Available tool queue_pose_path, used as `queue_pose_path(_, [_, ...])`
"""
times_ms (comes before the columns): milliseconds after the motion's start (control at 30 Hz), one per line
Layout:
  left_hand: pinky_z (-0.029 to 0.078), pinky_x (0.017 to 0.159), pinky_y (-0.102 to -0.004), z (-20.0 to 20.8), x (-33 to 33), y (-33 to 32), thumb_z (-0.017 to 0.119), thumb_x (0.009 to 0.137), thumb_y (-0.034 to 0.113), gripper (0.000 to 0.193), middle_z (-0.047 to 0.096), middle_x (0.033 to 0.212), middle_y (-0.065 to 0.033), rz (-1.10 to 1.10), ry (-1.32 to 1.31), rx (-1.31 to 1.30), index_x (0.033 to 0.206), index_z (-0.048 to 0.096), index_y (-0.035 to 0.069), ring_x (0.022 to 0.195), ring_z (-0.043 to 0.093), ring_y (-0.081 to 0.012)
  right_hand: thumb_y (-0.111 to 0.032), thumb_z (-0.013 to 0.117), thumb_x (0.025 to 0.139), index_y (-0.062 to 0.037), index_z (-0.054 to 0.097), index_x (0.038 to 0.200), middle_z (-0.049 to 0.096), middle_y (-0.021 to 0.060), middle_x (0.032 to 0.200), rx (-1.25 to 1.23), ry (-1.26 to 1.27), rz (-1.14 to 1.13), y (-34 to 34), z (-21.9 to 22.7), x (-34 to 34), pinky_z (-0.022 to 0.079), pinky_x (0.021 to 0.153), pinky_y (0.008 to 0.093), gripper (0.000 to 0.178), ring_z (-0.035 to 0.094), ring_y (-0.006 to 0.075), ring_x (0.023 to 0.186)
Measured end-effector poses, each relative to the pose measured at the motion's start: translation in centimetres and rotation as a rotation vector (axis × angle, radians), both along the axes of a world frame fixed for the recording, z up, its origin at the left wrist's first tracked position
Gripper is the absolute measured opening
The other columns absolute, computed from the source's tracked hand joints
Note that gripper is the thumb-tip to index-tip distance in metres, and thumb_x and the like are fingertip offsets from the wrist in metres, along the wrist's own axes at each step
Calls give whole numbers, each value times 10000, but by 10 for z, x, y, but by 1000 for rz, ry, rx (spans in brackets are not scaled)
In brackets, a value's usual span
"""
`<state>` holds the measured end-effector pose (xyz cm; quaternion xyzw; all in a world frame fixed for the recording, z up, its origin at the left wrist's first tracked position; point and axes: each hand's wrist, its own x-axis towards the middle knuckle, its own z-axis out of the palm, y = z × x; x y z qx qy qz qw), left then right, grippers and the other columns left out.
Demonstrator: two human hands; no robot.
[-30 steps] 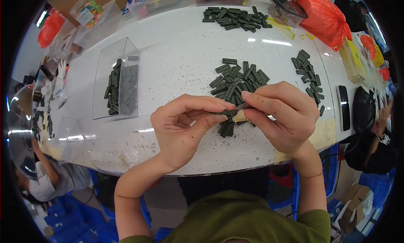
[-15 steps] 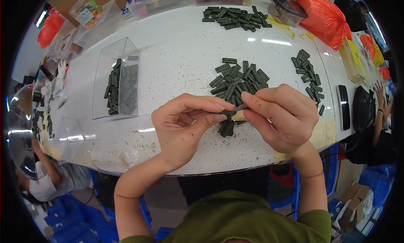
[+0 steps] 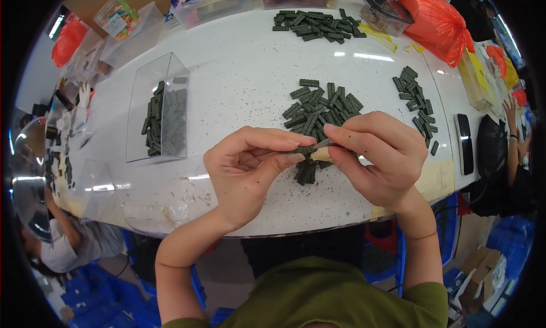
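Observation:
My left hand (image 3: 239,177) pinches a small dark green block (image 3: 306,150) between thumb and fingertips. My right hand (image 3: 382,157) is closed on a thin grey blade-like tool (image 3: 323,143), whose tip meets the right end of that block. Most of the tool is hidden by the fingers. Just beyond my hands lies a heap of dark green ridged blocks (image 3: 319,107). A few more blocks (image 3: 306,174) sit on the table below my fingertips.
A clear box (image 3: 138,92) with green blocks stands at left. Other block piles lie at the far side (image 3: 318,25) and right (image 3: 414,98). A black phone (image 3: 464,144) rests near the right edge. Dark crumbs dot the white table (image 3: 239,72). Other people sit at both sides.
My right hand has shifted slightly left, and more of the grey tool shows against the block. My left hand has hardly moved and keeps its pinch.

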<state>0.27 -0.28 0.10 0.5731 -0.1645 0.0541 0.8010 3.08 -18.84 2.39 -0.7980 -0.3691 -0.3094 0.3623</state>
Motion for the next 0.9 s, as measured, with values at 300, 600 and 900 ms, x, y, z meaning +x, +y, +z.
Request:
queue_pose_path(300, [559, 782, -252, 2, -1, -1, 617, 727, -182, 221, 665, 945, -183, 30, 96, -64, 871, 563, -24, 886, 668, -245, 63, 716, 586, -2, 704, 830, 627, 55, 745, 126, 264, 96, -5, 5, 0, 328, 454, 193, 253, 442, 91, 529])
queue_pose_path(600, [561, 789, -253, 7, -1, 0, 608, 738, -173, 228, 664, 940, -179, 9, 175, -48, 907, 571, -23, 876, 668, -222, 74, 711, 592, 1, 702, 820, 626, 58, 743, 98, 282, 60, -5, 4, 0, 330, 460, 187, 239, 439, 86, 529])
queue_pose_path(900, [522, 715, -233, 19, 18, 20, 526, 821, -82, 239, 603, 866, -77, 48, 177, 389, 1021, 623, 8, 723, 559, -122, 76, 707, 614, 7, 697, 811, 622, 51, 741, 113, 273, 50, -1, 5, 1, 331, 460, 182, 209, 437, 86, 531])
